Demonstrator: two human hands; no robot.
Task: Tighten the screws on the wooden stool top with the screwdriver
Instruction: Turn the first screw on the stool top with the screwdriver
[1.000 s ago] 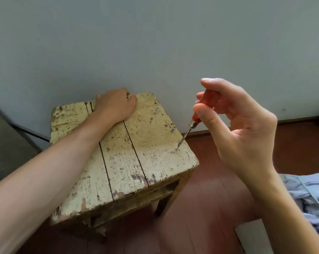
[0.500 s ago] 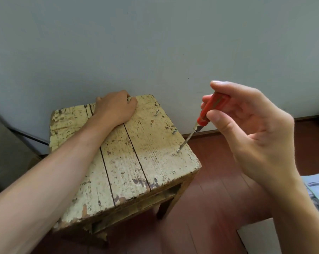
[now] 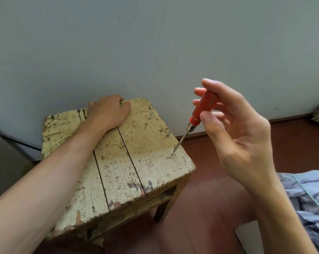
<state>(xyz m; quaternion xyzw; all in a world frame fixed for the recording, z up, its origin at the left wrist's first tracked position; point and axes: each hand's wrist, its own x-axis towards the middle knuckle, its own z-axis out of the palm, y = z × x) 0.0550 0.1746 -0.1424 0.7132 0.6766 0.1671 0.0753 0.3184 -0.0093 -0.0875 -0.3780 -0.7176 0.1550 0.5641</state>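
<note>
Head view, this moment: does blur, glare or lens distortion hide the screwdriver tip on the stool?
Head view: soft even light, no glare; screwdriver tip sharp against the stool top; right hand slightly soft near the lens; wide-angle stretch enlarges the left forearm.

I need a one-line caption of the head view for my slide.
Right hand holds the screwdriver, tip on the stool top; left hand grips its far edge.

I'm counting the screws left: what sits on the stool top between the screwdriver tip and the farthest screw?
One protruding screw, roughly midway between them, shown in the head view.
</note>
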